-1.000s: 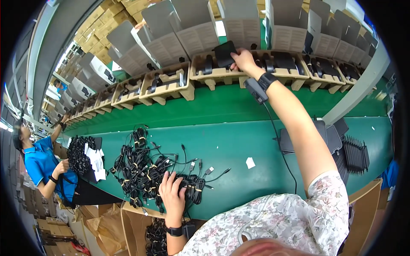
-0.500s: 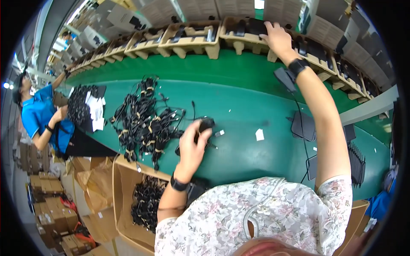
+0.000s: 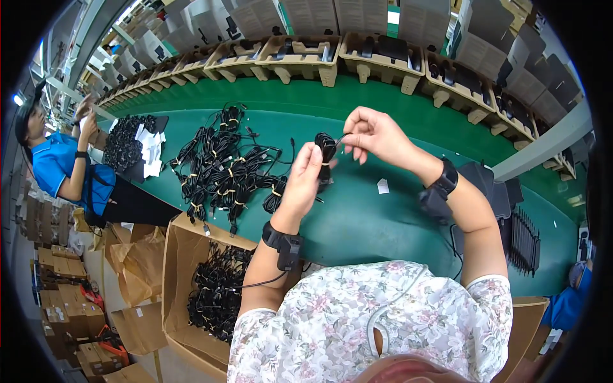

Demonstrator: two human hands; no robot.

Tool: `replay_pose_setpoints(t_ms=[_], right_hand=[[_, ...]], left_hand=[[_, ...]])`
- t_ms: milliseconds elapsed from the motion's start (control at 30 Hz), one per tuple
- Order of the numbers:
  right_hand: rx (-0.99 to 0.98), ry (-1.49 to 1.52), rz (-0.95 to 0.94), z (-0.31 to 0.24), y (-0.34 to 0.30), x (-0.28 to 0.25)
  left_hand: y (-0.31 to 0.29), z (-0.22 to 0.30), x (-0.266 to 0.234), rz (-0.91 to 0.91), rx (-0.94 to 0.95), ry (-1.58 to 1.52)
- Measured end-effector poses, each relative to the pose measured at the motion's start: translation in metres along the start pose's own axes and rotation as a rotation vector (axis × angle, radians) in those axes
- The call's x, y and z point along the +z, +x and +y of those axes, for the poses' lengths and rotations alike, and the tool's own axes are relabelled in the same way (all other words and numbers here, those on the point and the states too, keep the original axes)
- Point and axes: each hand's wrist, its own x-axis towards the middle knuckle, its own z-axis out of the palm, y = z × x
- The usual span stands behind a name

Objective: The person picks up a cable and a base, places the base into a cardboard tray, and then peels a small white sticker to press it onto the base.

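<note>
The left hand (image 3: 303, 182) is clamping a coiled black cable bundle (image 3: 324, 148) between thumb and fingers, holding it raised over the green desk (image 3: 357, 223), in front of the person's chest. The right hand (image 3: 380, 137) is reaching in from the other side, its thumb and forefinger closing on a thin black strand (image 3: 343, 136) coming off the bundle's top, while its other fingers are curling loosely. Both forearms are wearing black strapped devices, one on the left wrist (image 3: 282, 246) and one on the right (image 3: 440, 191).

To the left of the left hand, a heap of black cables (image 3: 220, 169) tied with tan bands is lying on the desk; a single tied coil (image 3: 273, 199) is resting at its near right end. A white paper scrap (image 3: 382, 186) is lying below the right hand. Farther right, flat black pieces (image 3: 482, 182) are stacking up near a grey post (image 3: 543, 150), with a row of thin black parts (image 3: 525, 242) standing beside them.

Beyond the desk, molded pulp trays (image 3: 377, 62) holding black items are lining up in a curve. Below the desk's near edge, an open cardboard box (image 3: 175, 281) is holding more black cables (image 3: 220, 287). At the far left, a co-worker in a blue shirt (image 3: 57, 159) is standing with both hands raised.
</note>
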Motion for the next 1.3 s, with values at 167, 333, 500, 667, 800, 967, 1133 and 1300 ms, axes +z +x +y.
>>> replay_pose_setpoints(t_ms=[167, 333, 500, 667, 800, 967, 1133, 1300], right_hand=[[-0.227, 0.196, 0.033, 0.013, -0.003, -0.002], [-0.709, -0.225, -0.047, 0.006, -0.018, -0.004], [-0.334, -0.465, -0.084, -0.005, -0.029, 0.013], [-0.351, -0.727, 0.170, 0.030, -0.004, 0.008], [-0.356, -0.900, 0.536, 0.031, 0.038, -0.059], [0.002, -1.023, 0.642, 0.028, 0.103, -0.145], [0.083, -1.444, 0.453, 0.055, 0.141, -0.183], [0.125, -1.656, 0.388, 0.057, 0.154, -0.178]], left_hand=[[0.004, -0.010, -0.011, -0.296, -0.198, 0.192], [0.008, -0.027, -0.002, -0.091, 0.264, 0.899], [0.011, -0.047, -0.002, -0.097, 0.464, 1.020], [0.016, -0.036, 0.005, 0.015, 0.800, 1.052], [0.018, -0.046, -0.010, 0.123, 0.755, 1.020], [0.008, -0.050, -0.019, 0.130, 0.585, 0.963], [0.000, -0.057, -0.021, 0.115, 0.554, 0.970], [-0.009, -0.060, -0.023, 0.062, 0.467, 0.970]])
